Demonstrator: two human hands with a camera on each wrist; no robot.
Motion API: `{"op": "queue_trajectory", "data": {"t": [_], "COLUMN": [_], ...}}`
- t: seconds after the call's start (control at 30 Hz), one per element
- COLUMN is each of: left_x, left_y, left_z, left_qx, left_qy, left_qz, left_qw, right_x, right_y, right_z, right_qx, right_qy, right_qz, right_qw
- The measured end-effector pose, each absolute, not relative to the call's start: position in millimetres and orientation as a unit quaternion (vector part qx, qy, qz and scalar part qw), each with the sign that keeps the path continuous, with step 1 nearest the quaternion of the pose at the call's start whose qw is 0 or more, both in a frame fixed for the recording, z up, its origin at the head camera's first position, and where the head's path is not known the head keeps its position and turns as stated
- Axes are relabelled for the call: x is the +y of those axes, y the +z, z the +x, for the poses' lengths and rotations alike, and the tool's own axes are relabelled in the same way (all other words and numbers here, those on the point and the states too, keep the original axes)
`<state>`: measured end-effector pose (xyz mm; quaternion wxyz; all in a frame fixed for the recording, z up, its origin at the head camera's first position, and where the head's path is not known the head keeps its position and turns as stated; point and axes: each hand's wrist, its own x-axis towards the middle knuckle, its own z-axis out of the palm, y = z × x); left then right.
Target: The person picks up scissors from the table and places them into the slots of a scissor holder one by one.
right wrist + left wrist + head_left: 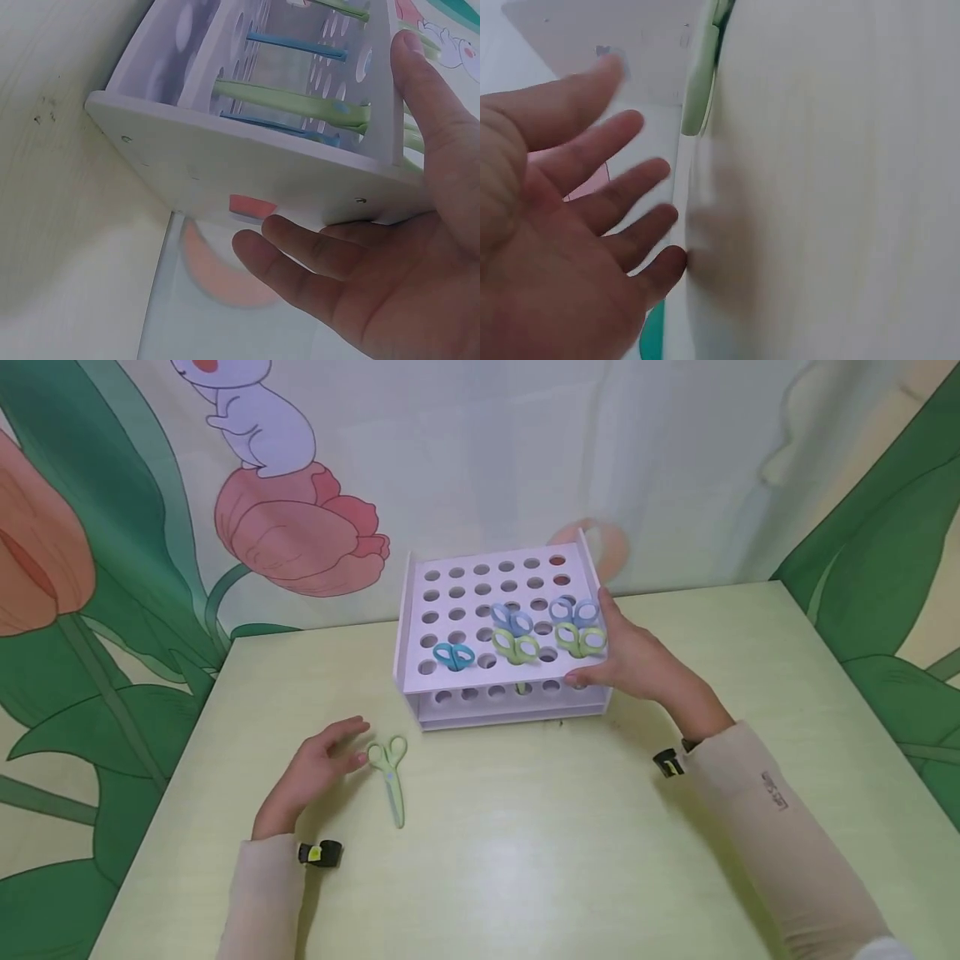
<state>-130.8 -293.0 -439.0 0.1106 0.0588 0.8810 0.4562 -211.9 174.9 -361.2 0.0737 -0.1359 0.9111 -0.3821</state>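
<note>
A pair of light green scissors (394, 785) lies on the table, handles toward the back. Beside its finger loops is my left hand (318, 770), fingers spread and palm holding nothing; the left wrist view shows part of the green scissors (699, 90) too. A white two-tier rack (457, 552) full of round holes stands at the back. My right hand (633, 652) holds its right side, thumb on the front of the top board and fingers along the outer side panel. Blue scissors (512, 620), green scissors (515, 647) and teal scissors (453, 656) stand points down in the holes.
The pale table (510, 860) runs back to a printed curtain (480, 468) with flowers and a rabbit figure. Another blue pair (573, 610) and green pair (581, 641) sit in the rack's right column. Black camera straps (321, 853) are on both wrists.
</note>
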Motion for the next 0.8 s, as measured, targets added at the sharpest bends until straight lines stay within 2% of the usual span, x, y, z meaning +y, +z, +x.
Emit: {"op": "queue_trajectory", "data": {"t": [0.2, 0.6, 0.8], "left_x": [-293, -284, -284], "left_y": [-449, -450, -453], "left_z": [-131, -133, -132], "left_qx": [0.897, 0.915, 0.914], "left_qy": [0.414, 0.376, 0.383], "left_qz": [0.072, 0.085, 0.063], "left_qw": [0.135, 0.115, 0.116], "right_x": [174, 175, 174], "right_y": [-363, -359, -360], "right_z": [-212, -212, -211], "right_qx": [0.907, 0.907, 0.905], "right_qy": [-0.391, -0.392, -0.397], "right_qz": [-0.136, -0.130, -0.133], "right_qw": [0.074, 0.079, 0.080]}}
